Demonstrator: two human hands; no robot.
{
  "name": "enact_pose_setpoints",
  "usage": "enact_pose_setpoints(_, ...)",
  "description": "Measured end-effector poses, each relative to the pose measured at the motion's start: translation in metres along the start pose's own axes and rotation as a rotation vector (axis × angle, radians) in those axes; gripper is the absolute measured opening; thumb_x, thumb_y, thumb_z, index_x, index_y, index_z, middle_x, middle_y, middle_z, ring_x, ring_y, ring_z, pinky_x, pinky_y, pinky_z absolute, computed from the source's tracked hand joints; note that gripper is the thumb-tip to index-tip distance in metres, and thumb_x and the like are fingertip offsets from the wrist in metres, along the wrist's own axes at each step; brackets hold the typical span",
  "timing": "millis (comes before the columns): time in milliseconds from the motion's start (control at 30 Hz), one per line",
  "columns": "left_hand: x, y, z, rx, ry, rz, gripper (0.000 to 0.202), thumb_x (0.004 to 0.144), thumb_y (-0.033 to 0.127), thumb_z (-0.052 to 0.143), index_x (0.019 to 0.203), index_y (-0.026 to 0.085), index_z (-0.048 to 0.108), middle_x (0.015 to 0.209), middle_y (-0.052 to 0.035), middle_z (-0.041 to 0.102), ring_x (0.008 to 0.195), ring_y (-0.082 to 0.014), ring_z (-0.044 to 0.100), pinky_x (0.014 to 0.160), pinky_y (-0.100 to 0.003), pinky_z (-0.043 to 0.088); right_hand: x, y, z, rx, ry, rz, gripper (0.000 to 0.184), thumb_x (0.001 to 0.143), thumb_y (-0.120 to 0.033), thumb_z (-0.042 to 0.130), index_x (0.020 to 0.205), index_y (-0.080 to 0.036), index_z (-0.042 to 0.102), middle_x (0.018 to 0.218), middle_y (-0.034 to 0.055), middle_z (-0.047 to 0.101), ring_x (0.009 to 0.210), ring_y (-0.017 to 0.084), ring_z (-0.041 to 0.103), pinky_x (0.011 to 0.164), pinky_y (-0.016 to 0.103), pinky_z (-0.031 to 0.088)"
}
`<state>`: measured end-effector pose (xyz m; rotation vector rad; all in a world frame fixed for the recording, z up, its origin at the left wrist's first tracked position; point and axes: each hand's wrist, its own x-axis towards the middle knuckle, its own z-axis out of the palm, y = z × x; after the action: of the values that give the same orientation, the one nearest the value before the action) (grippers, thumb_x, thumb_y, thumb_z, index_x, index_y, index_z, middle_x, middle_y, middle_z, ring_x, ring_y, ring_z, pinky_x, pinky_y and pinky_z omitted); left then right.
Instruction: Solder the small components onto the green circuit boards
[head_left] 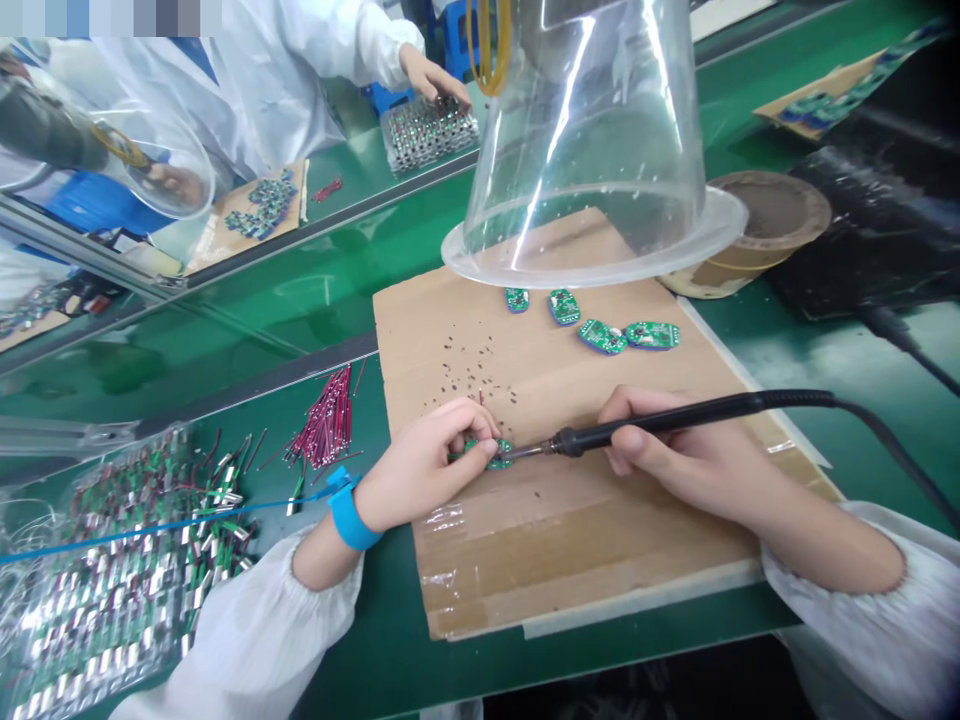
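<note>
My left hand [450,455], with a blue wrist strap [352,512] on its wrist, is closed on a small green circuit board [501,455] over the cardboard sheet [600,540]. Part of that board is hidden under the fingers. In my right hand [667,440] is a black-handled soldering iron [607,432], held like a pen and pointing left. Its metal tip reaches the board beside my left thumb; whether it touches cannot be made out. Several more green circuit boards [652,335] lie farther back on the cardboard. Dark specks are scattered left of them.
A clear plastic funnel hood [585,230] hangs over the cardboard's far side. Red wires [326,420] and a tray of metal parts with wires [112,580] lie at left. A brown round pot [780,225] stands at right. Beyond the partition, a co-worker's hand [435,75] touches another parts tray.
</note>
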<state>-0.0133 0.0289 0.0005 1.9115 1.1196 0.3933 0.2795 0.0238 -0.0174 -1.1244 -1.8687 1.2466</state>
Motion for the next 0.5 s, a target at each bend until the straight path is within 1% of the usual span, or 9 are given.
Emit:
enact_pose_setpoints(133,0.0006,-0.001,0.0005,0.0,0.004,0.0,0.007,0.1,0.02,0.056,0.095,0.02,0.06,0.108,-0.0011,0.066,0.078,-0.0126,0.052,0.07,-0.03,0.043,0.0022,0.0006,0.001,0.03,0.052,0.003,0.036,0.1,-0.055,0.054,0.084,-0.023,0.059,0.064,-0.0012,0.061,0.058,0.014,0.055,0.054,0.026,0.042)
enact_pose_setpoints(300,0.0012,0.0006,-0.0002,0.0,-0.003,0.004,0.008,0.1,0.02,0.055,0.093,0.02,0.059,0.107,-0.0018,0.065,0.08,-0.0135,0.053,0.071,-0.03,0.043,0.0064,-0.0001,0.003,0.109,0.126,-0.018,0.026,0.103,-0.048,0.051,0.094,-0.024,0.056,0.066,-0.0026,0.06,0.06,0.013,0.058,0.057,0.026,0.046)
enact_pose_setpoints(367,-0.0003,0.0016,-0.0013,-0.002,-0.004,0.012,0.009,0.1,0.02,0.054,0.092,0.02,0.058,0.107,-0.0022,0.064,0.08,-0.0137,0.053,0.072,-0.03,0.044,0.0063,0.0002,0.0036,0.137,0.126,-0.027,0.024,0.104,-0.045,0.051,0.095,-0.024,0.057,0.065,-0.0027,0.061,0.058,0.013,0.058,0.056,0.026,0.046)
enact_pose_setpoints(400,-0.0014,0.0016,-0.0018,0.005,0.017,0.012,0.009,0.1,0.02,0.054,0.091,0.02,0.057,0.106,-0.0023,0.063,0.08,-0.0136,0.052,0.072,-0.03,0.044,0.0058,0.0003,0.0037,0.143,0.136,-0.031,0.023,0.104,-0.044,0.052,0.094,-0.024,0.058,0.065,-0.0026,0.061,0.058,0.013,0.058,0.056,0.027,0.046)
enact_pose_setpoints(433,-0.0022,0.0011,-0.002,0.018,0.045,0.01,0.01,0.1,0.02,0.055,0.09,0.019,0.056,0.103,-0.0023,0.061,0.079,-0.0135,0.051,0.072,-0.03,0.044,0.0051,0.0004,0.0038,0.157,0.17,-0.036,0.022,0.104,-0.041,0.053,0.093,-0.024,0.059,0.065,-0.0023,0.062,0.058,0.013,0.058,0.056,0.027,0.047)
enact_pose_setpoints(500,-0.0026,-0.0016,-0.0009,0.05,0.115,0.01,0.013,0.099,0.022,0.057,0.087,0.019,0.053,0.097,-0.002,0.054,0.076,-0.0133,0.048,0.07,-0.03,0.044,0.0037,0.0002,0.0039,0.248,0.316,-0.063,0.018,0.103,-0.035,0.056,0.09,-0.024,0.061,0.066,-0.0022,0.061,0.059,0.014,0.061,0.059,0.03,0.049)
